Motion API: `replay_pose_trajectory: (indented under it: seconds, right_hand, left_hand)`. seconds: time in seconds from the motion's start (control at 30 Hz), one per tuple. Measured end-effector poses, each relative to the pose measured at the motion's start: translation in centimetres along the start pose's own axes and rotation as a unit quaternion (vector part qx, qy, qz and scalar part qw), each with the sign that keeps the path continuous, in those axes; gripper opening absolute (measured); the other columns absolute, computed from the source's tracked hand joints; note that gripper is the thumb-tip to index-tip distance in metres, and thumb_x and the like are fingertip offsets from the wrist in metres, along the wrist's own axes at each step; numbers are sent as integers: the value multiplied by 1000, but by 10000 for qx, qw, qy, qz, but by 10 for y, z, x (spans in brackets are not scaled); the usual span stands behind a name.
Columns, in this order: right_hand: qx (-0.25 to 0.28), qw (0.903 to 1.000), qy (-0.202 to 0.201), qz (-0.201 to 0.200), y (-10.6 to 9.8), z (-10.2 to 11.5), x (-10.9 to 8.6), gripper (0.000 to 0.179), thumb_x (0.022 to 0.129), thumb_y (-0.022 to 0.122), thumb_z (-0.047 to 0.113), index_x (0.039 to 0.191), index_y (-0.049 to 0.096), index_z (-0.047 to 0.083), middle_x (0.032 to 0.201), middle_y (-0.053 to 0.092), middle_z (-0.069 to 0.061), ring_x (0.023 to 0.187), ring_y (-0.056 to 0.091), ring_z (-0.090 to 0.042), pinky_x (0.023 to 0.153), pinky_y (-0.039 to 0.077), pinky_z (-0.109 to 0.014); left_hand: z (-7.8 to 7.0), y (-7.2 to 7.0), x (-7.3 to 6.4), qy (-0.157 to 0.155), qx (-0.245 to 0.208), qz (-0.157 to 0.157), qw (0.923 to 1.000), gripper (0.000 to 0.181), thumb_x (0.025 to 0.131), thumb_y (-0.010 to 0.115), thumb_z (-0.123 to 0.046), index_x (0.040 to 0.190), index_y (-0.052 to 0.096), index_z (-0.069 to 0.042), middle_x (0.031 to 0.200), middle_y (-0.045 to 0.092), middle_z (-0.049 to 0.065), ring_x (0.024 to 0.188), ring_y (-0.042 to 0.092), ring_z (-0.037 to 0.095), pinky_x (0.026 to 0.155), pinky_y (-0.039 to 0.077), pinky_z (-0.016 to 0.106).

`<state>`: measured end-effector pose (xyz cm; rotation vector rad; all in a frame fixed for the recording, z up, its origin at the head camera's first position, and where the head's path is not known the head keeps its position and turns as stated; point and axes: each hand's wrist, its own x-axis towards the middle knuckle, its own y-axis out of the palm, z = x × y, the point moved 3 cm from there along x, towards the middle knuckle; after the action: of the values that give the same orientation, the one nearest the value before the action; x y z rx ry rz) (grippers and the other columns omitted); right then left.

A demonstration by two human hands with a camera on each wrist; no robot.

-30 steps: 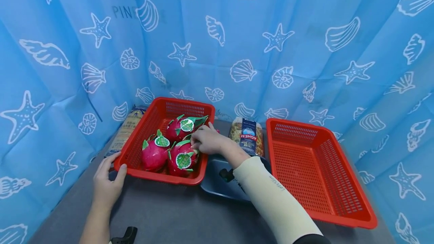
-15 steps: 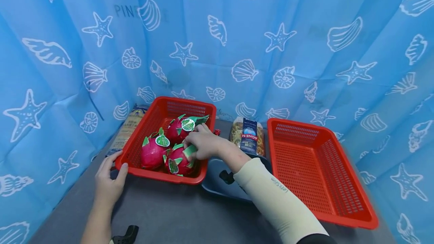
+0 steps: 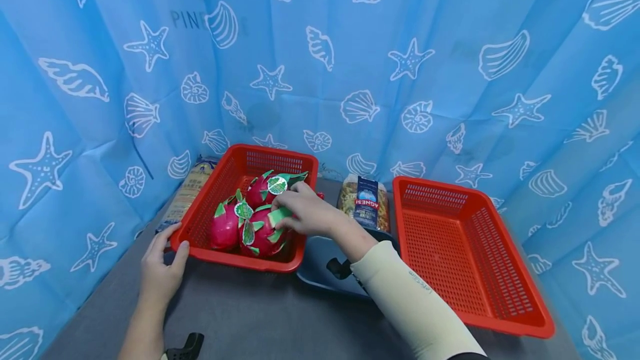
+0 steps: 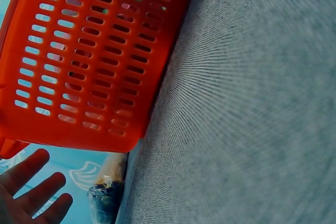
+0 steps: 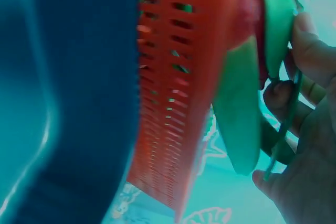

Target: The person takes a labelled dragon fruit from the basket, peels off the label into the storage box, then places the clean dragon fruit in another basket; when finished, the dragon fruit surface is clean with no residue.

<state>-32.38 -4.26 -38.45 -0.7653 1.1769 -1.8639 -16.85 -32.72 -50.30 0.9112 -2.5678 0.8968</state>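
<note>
In the head view a red plastic basket (image 3: 227, 257) holds several pink dragon fruits. My right hand (image 3: 305, 209) reaches over its right side and pinches green leaf-like scales on the front right dragon fruit (image 3: 265, 240). Thumb and fingers close in on those scales (image 5: 277, 22) in the right wrist view. Another dragon fruit (image 3: 225, 232) sits to the left, and one more (image 3: 257, 190) lies behind. My left hand (image 3: 162, 268) rests at the basket's front left corner, thumb at the rim. Its other fingers (image 4: 44, 187) stretch out straight beside the basket wall in the left wrist view.
A red basket with nothing in it (image 3: 450, 243) stands at the right. Between the baskets are a dark blue-grey tub (image 3: 325, 271), partly under my right arm, and a pasta bag (image 3: 367, 201). Another pasta packet (image 3: 187, 193) lies left. A blue shell-print curtain (image 3: 320, 99) hangs behind.
My right hand has shifted slightly left and taken hold of the front right dragon fruit's scales. That fruit has turned, its sticker swinging left and upward. The left hand stays at the basket corner.
</note>
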Motion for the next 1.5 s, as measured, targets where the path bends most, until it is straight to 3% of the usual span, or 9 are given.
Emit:
replay_pose_trajectory:
  seconds: [0.17, 0.33, 0.6, 0.73, 0.9, 0.97, 1.13, 1.27, 1.5]
  right_hand:
    - [58, 9983, 29, -580, -14, 4, -14, 33, 93, 74, 40, 120, 64, 22, 113, 60, 9, 107, 42, -12, 83, 47, -31]
    - [402, 9923, 254, -1142, -26, 8, -33, 32, 96, 70, 36, 121, 62, 18, 116, 61, 5, 114, 42, -15, 88, 50, -35]
    - [983, 9706, 166, -2189, -46, 22, -83, 27, 97, 69, 21, 120, 61, 8, 117, 59, -4, 121, 39, -25, 92, 47, -45]
    - [1103, 9587, 80, -2619, -54, 29, -112, 26, 95, 71, 15, 117, 60, 8, 120, 58, -6, 123, 37, -25, 91, 46, -47]
    - [1042, 9448, 59, -3107, -60, 40, -146, 38, 96, 63, 36, 118, 60, 6, 120, 61, -5, 124, 37, -26, 95, 44, -50]
    - [1106, 9391, 126, -3251, -59, 44, -160, 40, 97, 60, 40, 118, 60, 6, 119, 60, -4, 124, 37, -25, 94, 44, -47]
    - [1350, 9256, 356, -3519, -53, 52, -196, 25, 97, 66, 19, 118, 59, 8, 122, 52, -2, 125, 35, -24, 87, 48, -33]
    - [1497, 9151, 514, -3708, -45, 61, -219, 25, 94, 69, 6, 117, 60, 10, 120, 50, -1, 123, 35, -24, 86, 47, -28]
    - [1582, 9100, 838, -3738, -15, 71, -247, 31, 91, 70, -1, 115, 59, 15, 115, 53, 0, 119, 34, -21, 91, 39, -28]
  left_hand:
    - [-2, 3, 1, 44, -88, 59, 9999, 49, 100, 64, -18, 148, 53, -14, 144, 55, 12, 120, 54, 29, 90, 36, 8]
    - [-4, 4, 0, 73, -90, 111, 9999, 51, 100, 65, -18, 149, 52, -14, 146, 54, 12, 121, 53, 29, 89, 35, 7]
    - [-4, 5, -3, -53, -116, 209, 9997, 52, 100, 64, -19, 151, 51, -16, 148, 52, 12, 123, 51, 29, 87, 35, 5]
    - [-2, 1, -4, -96, -97, 65, 9999, 51, 100, 63, -18, 150, 52, -17, 147, 54, 10, 121, 50, 18, 87, 34, 5]
    - [-1, -4, -3, -154, -67, -54, 9998, 52, 99, 64, -19, 150, 52, -17, 148, 54, 9, 120, 48, 15, 86, 35, 7]
    - [-3, -4, -3, -201, -60, -17, 9998, 53, 99, 64, -19, 150, 51, -16, 149, 53, 9, 121, 49, 21, 85, 35, 6]
    - [-5, -2, -5, -283, -111, 54, 9995, 53, 99, 64, -20, 151, 51, -15, 149, 52, 8, 120, 49, 23, 84, 35, 5]
    - [-5, 0, -6, -300, -88, 3, 9995, 52, 100, 63, -21, 151, 51, -16, 149, 53, 8, 120, 49, 23, 84, 35, 6]
    - [-5, 3, -5, -191, -76, -108, 9997, 51, 101, 62, -21, 151, 51, -17, 149, 54, 8, 119, 50, 22, 87, 34, 6]
